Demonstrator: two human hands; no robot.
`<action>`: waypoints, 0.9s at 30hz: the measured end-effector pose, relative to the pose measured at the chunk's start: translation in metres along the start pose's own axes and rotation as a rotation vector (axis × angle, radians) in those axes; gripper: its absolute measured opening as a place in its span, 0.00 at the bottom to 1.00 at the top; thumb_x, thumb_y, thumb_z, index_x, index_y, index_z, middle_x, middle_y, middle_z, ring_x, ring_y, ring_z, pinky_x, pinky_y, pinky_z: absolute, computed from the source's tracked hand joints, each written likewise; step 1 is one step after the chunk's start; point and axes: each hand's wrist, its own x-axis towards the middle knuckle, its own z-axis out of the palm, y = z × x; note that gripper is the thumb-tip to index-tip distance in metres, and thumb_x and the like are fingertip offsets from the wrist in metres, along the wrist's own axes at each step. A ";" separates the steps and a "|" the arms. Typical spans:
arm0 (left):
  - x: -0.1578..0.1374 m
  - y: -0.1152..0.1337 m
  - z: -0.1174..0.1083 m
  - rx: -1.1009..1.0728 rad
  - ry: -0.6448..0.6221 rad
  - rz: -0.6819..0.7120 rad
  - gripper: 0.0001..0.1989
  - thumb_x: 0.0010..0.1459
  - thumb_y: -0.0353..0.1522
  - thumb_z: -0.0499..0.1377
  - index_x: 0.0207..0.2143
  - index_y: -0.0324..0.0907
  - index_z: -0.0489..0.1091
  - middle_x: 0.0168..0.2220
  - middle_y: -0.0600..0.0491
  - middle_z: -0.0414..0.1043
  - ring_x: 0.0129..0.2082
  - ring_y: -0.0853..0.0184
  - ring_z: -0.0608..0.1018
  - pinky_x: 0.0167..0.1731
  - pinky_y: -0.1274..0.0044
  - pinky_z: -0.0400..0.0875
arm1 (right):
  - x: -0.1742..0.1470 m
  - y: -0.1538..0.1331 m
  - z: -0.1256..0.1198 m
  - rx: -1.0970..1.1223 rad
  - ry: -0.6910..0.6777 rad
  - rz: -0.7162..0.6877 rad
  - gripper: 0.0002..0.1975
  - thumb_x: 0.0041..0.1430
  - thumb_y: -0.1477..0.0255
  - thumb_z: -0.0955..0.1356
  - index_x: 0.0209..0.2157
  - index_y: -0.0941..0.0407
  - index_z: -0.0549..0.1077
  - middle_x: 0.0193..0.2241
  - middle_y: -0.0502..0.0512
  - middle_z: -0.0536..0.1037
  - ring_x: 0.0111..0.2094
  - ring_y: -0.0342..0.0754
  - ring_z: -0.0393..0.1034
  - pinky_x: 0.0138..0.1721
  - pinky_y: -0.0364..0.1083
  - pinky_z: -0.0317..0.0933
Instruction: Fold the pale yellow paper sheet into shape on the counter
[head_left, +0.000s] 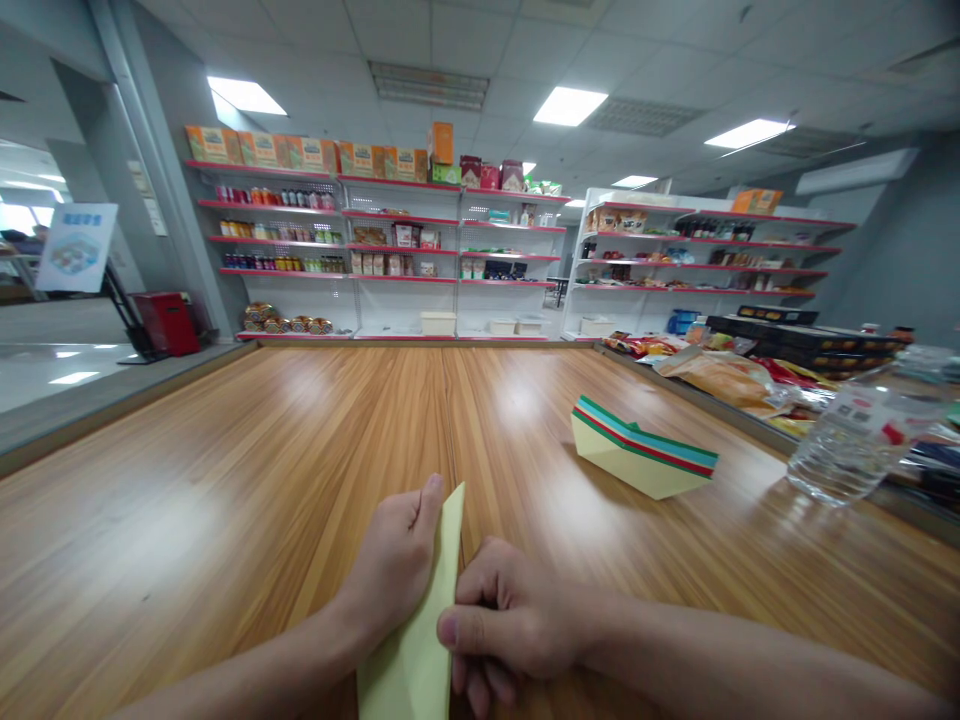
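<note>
A pale yellow folded sheet of paper (415, 655) stands between my hands near the front of the table, its pointed end facing away from me. My left hand (397, 550) grips its left side, thumb up along the edge and the other fingers hidden behind the hand. From the right, my right hand (506, 610) pinches the paper's edge between thumb and curled fingers. Further off to the right sits a folded paper boat (637, 455), pale yellow with green, red, white and blue stripes along its rim. Neither hand touches the boat.
The wooden table (300, 460) has a raised edge. At the right stands a clear plastic bottle (855, 440). Snack packets (727, 380) and black boxes (802, 340) lie beyond the right edge. Stocked shelves (397, 245) line the back, and a sign (75, 248) stands left.
</note>
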 end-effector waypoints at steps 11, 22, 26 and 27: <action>0.000 0.004 -0.002 -0.036 0.057 -0.018 0.23 0.58 0.45 0.45 0.16 0.43 0.47 0.15 0.60 0.45 0.16 0.74 0.52 0.15 0.80 0.46 | -0.001 0.005 -0.001 -0.061 -0.097 -0.024 0.25 0.53 0.54 0.64 0.24 0.66 0.70 0.16 0.50 0.69 0.12 0.34 0.61 0.12 0.33 0.55; 0.005 0.003 -0.007 -0.087 0.129 -0.087 0.23 0.57 0.47 0.45 0.15 0.44 0.47 0.14 0.61 0.46 0.14 0.74 0.52 0.14 0.80 0.45 | -0.005 -0.002 0.004 -0.249 -0.073 -0.087 0.13 0.58 0.74 0.62 0.23 0.65 0.70 0.16 0.49 0.67 0.14 0.34 0.60 0.14 0.32 0.56; 0.008 0.003 -0.010 -0.053 0.198 -0.068 0.22 0.56 0.45 0.47 0.16 0.44 0.47 0.15 0.61 0.46 0.15 0.74 0.53 0.14 0.80 0.46 | -0.004 0.005 0.003 -0.344 -0.034 -0.160 0.13 0.57 0.75 0.61 0.24 0.66 0.71 0.17 0.51 0.69 0.16 0.36 0.64 0.16 0.32 0.58; 0.009 0.003 -0.011 -0.044 0.218 -0.071 0.22 0.56 0.44 0.48 0.16 0.44 0.47 0.15 0.61 0.46 0.15 0.74 0.53 0.14 0.80 0.46 | -0.004 0.007 0.003 -0.372 -0.030 -0.168 0.12 0.57 0.76 0.61 0.24 0.66 0.71 0.18 0.52 0.69 0.17 0.36 0.64 0.17 0.32 0.59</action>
